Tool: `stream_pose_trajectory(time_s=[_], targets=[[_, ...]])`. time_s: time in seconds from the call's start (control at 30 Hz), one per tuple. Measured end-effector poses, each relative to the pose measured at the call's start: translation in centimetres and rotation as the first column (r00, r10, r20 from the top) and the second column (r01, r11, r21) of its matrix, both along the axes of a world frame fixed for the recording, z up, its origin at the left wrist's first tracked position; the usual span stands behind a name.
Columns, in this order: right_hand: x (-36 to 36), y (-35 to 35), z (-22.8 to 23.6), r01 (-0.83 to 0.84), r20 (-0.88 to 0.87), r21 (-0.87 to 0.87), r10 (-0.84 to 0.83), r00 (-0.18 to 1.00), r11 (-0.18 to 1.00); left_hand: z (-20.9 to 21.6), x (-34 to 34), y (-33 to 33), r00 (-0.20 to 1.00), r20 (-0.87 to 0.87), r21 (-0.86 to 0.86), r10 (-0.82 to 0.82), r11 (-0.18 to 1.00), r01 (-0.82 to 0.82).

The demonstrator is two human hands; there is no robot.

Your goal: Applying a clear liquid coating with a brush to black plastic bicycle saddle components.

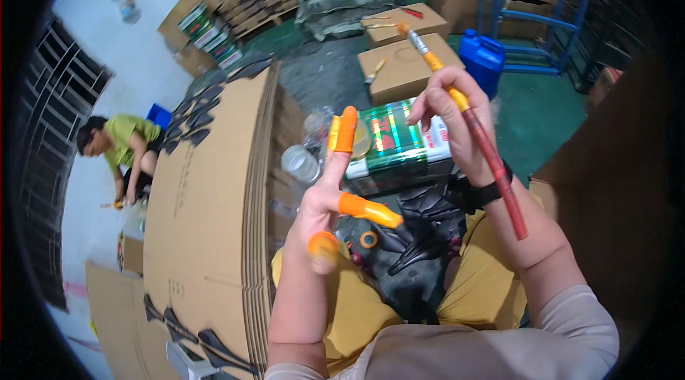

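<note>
My right hand (460, 119) grips a long paintbrush (492, 159) with a red and orange handle, its bristles pointing up and away from me. My left hand (321, 201) is empty, its fingers spread. Orange finger covers (371, 210) sit on several of its fingers. Between and beyond my hands stands a green and white tin (396, 141) with a shiny surface. A yellowish cup (361, 139) shows at the tin's left side, partly hidden by the left fingers. Dark, glossy sheet-like pieces (421, 226) lie low between my knees.
Left of me rises a stack of flat cardboard (207, 194) with black leaf-shaped pieces (193, 116) along its edges. A clear cup (301, 164) stands beside it. Beyond are cardboard boxes (399, 69) bearing brushes, a blue jerrycan (481, 62) and a blue metal frame (531, 23). Another person (132, 141) crouches far left.
</note>
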State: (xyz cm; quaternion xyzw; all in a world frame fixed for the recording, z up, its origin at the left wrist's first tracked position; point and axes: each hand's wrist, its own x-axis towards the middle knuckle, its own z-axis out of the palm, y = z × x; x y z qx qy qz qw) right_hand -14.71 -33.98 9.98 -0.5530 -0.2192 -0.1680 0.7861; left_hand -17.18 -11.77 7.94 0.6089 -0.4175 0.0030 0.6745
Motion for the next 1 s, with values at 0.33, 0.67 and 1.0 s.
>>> stream_pose_trajectory(time_s=[0.33,0.67,1.0], targets=[[-0.2,-1.6,-1.6,-0.033,-0.026,-0.095,0.031,0.999,0.995,-0.4,2.2,-2.1,0.876,0.482,0.424,-0.005,0.876,-0.229],[-1.3,0.8,-1.5,-0.031,0.079,-0.410,0.069,0.994,0.911,-0.1,0.2,-1.6,0.732,0.672,0.464,0.109,0.708,-0.531],[-1.9,1.0,-1.8,-0.004,0.113,-0.477,0.066,0.991,0.879,-0.7,0.5,-1.6,0.781,0.617,0.480,0.100,0.738,-0.474]])
